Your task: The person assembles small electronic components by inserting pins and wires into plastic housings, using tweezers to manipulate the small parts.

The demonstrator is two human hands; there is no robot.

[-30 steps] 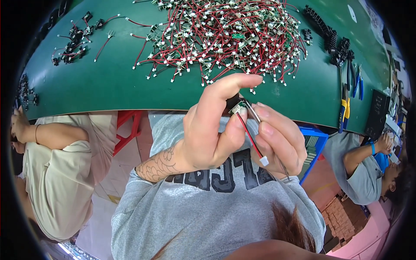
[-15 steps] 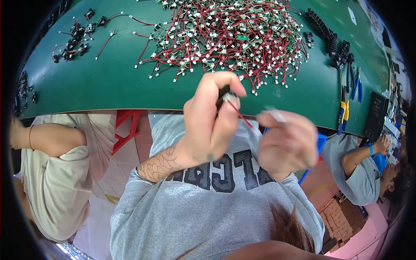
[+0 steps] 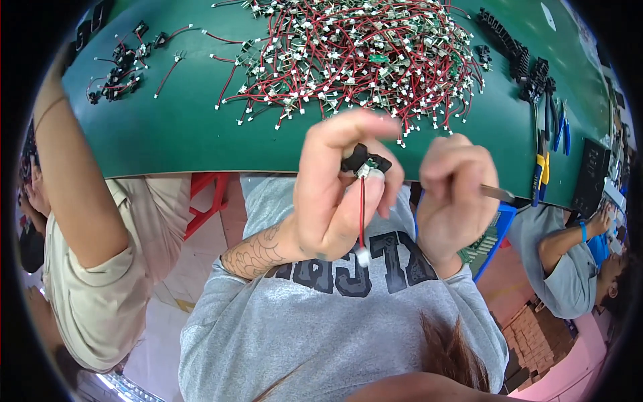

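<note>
Raised in front of my chest, my left hand (image 3: 328,187) grips a small black plastic housing (image 3: 357,159) between thumb and fingers. A small white connector (image 3: 366,169) sits against the housing at my thumb tip. From it a red and black wire lead (image 3: 362,214) hangs down, ending in a white plug (image 3: 363,257). To its right, my right hand (image 3: 459,194) is closed around a slim metal tool (image 3: 495,193) whose end sticks out to the right. Motion blur and the fingers hide the tool's kind. The two hands are apart.
A large heap of wired connectors (image 3: 368,60) lies on the green table (image 3: 187,134). Black assembled parts (image 3: 120,74) are at left. Black housings (image 3: 532,84), yellow-and-blue pliers (image 3: 541,171) and blue-handled pliers (image 3: 562,127) lie right. Co-workers sit on both sides; a blue crate (image 3: 492,244) stands below the edge.
My left hand has turned, so the housing and connector show more and the wire hangs straight down. My right hand has risen slightly, its tool now pointing right. The left co-worker's arm has reached forward.
</note>
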